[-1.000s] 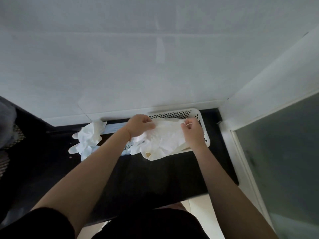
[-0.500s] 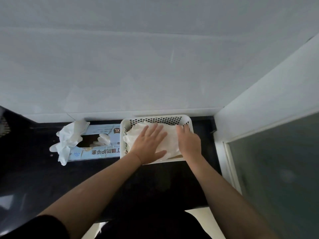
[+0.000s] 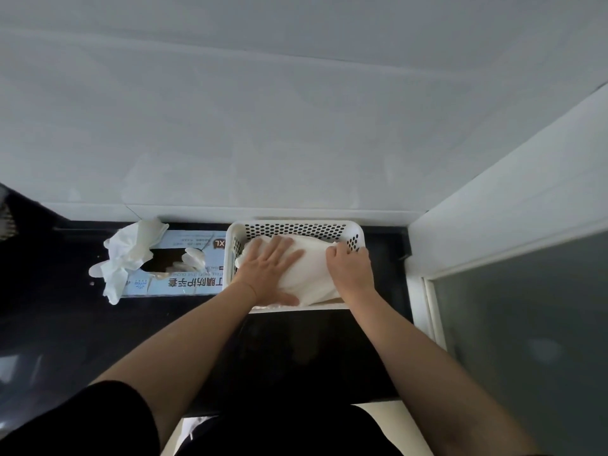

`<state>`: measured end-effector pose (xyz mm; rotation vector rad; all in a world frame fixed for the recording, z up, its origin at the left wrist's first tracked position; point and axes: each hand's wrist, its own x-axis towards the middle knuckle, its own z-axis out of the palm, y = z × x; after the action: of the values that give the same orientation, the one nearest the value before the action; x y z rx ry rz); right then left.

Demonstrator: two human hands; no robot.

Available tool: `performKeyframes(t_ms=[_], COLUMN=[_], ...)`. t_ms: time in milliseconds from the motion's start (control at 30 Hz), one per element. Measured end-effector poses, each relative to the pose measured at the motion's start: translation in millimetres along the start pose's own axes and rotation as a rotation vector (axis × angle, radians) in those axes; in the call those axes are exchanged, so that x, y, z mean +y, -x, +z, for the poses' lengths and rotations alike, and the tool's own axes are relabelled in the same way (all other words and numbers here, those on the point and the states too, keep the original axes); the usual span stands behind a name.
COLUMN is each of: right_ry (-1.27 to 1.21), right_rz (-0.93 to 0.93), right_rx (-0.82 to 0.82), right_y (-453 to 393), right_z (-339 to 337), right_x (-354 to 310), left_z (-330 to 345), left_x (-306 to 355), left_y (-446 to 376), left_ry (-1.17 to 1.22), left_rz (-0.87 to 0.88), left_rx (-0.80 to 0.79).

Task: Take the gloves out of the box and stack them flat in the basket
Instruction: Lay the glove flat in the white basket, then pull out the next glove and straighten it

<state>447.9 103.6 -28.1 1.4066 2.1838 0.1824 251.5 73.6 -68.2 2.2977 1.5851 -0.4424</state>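
bench (image 3: 82,327): dark, glossy, narrow strip. white tiled wall (image 3: 296,126) runs along its far edge; a white side wall (image 3: 493,205) and a frosted glass panel (image 3: 526,324) close off the right. near edge drops to pale floor. open bench room lies left of the box and in front of both containers.

basket (image 3: 296,228): white plastic, rectangular, rounded corners, walls perforated with round holes. sits against the far wall, its right end near the side wall with a thin dark gap. its left wall is just beside the box, seemingly touching.

gloves in basket (image 3: 312,268): thin, white, soft, creased stack, mounded slightly, filling most of the basket.

left hand (image 3: 268,274): flat, fingers spread, palm pressing down on the stack, nothing gripped.

right hand (image 3: 352,268): curled at the right end of the stack, fingers pinching the glove edge by the basket's right rim.

box (image 3: 184,281): light blue card, flat, printed text, torn oval opening on top with gloves showing inside. loose gloves (image 3: 128,255), crumpled, drape over its left end and onto the bench.
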Motion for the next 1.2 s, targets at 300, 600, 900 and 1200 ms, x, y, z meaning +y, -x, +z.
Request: performKeyframes(t_ms=[300,600,900,1200], right_ry=[-0.470,-0.666,-0.886,-1.528], right_rz=[0.172,0.071,0.152,-0.005], right_rx=[0.170,0.268,0.269,0.271], right_y=[-1.1,0.4,6.9,26.5], right_z=[-64.2,-133.2,-161.6,-245.1], right_x=[-29.1,-158.4,-202.2,-184.3], left_z=[-39.4,-15.6,-34.9,-109.6], left_x=[-15.3,-154.6,-208.9,-208.4], left_y=[42.6,135.9,167.9,201.1], left_ry=[0.291,0.345,0.914,1.716], left_rz=[-0.033,-0.731,-0.562,-0.039], left_rx=[0.442,0.412,0.522,0.293])
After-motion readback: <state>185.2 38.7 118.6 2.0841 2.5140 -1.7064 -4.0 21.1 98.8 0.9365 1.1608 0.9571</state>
